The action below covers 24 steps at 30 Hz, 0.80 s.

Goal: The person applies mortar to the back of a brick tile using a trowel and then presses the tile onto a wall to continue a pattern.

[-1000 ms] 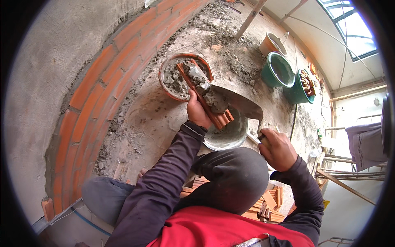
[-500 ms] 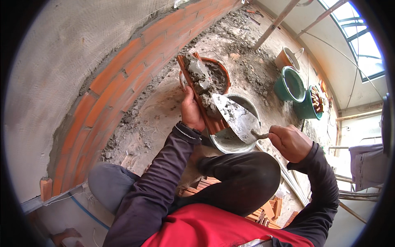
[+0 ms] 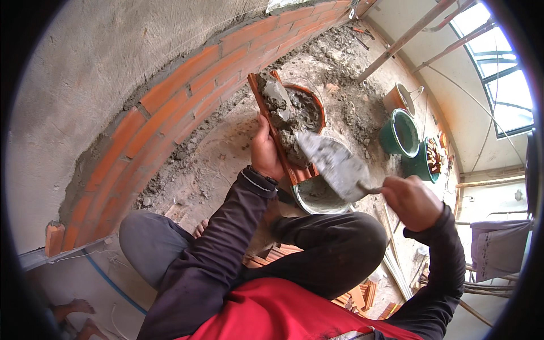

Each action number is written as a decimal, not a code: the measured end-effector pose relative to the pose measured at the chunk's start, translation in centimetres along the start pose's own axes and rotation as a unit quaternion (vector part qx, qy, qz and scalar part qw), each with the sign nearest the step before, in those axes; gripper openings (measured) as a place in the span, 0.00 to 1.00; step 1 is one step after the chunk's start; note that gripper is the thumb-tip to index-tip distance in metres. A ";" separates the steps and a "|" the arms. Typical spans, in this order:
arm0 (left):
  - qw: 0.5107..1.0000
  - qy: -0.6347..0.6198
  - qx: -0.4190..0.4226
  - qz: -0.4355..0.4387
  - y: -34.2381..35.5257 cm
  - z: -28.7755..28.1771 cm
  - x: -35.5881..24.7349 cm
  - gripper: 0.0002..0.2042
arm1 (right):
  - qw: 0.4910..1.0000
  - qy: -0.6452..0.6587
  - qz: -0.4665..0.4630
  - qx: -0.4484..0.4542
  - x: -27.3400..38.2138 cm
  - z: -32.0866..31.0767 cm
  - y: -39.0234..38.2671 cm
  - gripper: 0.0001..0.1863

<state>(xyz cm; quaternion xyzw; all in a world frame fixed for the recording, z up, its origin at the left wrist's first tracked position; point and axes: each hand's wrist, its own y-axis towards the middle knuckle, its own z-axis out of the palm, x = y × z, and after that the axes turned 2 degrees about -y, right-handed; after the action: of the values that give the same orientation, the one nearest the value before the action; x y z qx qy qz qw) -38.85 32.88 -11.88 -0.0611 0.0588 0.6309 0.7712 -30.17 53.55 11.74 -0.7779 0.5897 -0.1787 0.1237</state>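
"Trowel [image 3: 337, 170] has turned since one second ago: smeared face now visible. Right hand [image 3: 413, 202] grips handle."

"Clay brick [image 3: 260, 99] position?"

"Gripped in left hand [image 3: 266, 152], mortar [image 3: 292, 144] on it, trowel tip alongside."

Smeared metal trowel [image 3: 338, 171], matt ridged clay brick [image 3: 302, 173], rough lumpy mortar [image 3: 277, 98], smooth plastic bucket [image 3: 390, 140]

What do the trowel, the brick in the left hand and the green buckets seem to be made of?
Trowel: blade probably steel, dull grey under smeared mortar, going by its thin, flat shape. The right hand hides most of the handle, so I can't tell its material.
Brick: apparently fired clay, matt, given its orange colour and grooved end.
Green buckets: likely plastic, smooth, judging by their even colour.
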 end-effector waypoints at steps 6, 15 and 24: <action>0.998 0.008 -0.062 0.022 -0.3 -0.3 -0.3 0.26 | 0.997 -0.066 -0.034 0.023 0.2 0.5 -0.4 0.12; 0.999 0.030 -0.034 -0.003 -0.8 1.0 -0.9 0.27 | 0.967 -0.207 -0.075 -0.132 3.2 -2.2 0.6 0.09; 0.988 -0.072 0.104 -0.088 -0.5 0.5 -2.6 0.27 | 0.989 0.141 0.030 0.029 -1.6 -2.7 2.1 0.11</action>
<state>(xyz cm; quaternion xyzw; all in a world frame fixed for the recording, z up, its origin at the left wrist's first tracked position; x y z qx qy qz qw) -38.90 30.34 -10.93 0.0605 0.0628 0.5537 0.8282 -33.52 54.54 13.11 -0.7232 0.6185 -0.2999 0.0669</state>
